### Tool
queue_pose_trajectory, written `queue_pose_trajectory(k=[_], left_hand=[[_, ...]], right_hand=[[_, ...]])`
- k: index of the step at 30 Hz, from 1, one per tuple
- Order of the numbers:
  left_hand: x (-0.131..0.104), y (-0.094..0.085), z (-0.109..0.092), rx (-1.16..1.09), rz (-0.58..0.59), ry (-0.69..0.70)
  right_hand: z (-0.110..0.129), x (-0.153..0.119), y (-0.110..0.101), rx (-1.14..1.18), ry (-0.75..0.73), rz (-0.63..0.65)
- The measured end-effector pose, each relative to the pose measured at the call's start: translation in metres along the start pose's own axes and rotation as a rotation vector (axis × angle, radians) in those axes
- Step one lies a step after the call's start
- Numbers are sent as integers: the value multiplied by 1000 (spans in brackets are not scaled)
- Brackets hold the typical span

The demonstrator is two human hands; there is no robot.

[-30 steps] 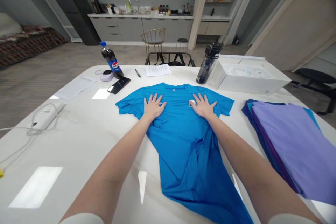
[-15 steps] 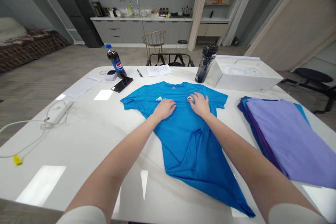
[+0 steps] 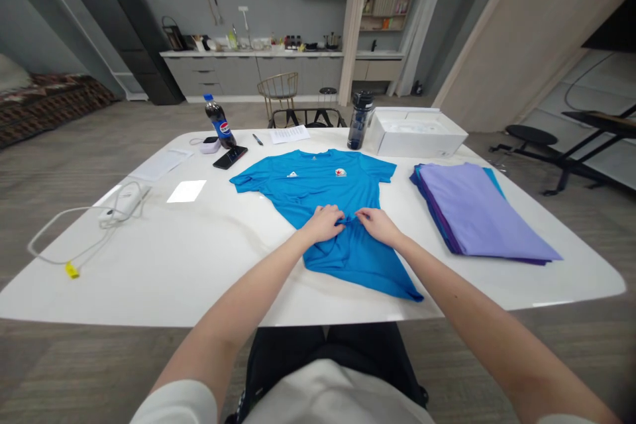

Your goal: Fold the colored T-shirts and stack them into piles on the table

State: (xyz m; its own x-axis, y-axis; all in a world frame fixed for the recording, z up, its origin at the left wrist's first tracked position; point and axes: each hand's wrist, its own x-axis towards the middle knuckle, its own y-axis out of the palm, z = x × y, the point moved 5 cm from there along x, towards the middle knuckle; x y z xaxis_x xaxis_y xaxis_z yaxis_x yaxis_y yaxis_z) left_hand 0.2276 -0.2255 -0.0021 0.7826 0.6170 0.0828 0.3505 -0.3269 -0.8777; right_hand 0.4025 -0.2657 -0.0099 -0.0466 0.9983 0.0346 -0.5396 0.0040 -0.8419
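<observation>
A blue T-shirt [image 3: 318,187] lies front side up on the white table [image 3: 218,265], its collar away from me and its hem twisted toward the lower right. Two small chest prints show, a white one at left and a red-and-white one at right. My left hand [image 3: 326,222] is closed on the cloth at the middle of the shirt. Close beside it, my right hand [image 3: 379,225] pinches the same crumpled fold. The fingertips of both hands are partly hidden in the fabric.
A stack of folded purple and blue clothes [image 3: 477,205] lies at right. Behind the shirt stand a dark water bottle [image 3: 358,122] and a white box [image 3: 417,132]. A cola bottle [image 3: 219,122], a phone [image 3: 230,158] and a power strip [image 3: 124,204] with cable are at left.
Both hands have moved from the chest down to the middle of the shirt, toward me and closer together, and now grip the fold there. The view has tilted up and shifted right.
</observation>
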Motion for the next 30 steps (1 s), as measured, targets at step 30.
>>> queue_pose_trajectory(k=[30], left_hand=[[-232, -28, -29, 157, 347, -228]], right_hand=[[28, -170, -12, -342, 44, 512]])
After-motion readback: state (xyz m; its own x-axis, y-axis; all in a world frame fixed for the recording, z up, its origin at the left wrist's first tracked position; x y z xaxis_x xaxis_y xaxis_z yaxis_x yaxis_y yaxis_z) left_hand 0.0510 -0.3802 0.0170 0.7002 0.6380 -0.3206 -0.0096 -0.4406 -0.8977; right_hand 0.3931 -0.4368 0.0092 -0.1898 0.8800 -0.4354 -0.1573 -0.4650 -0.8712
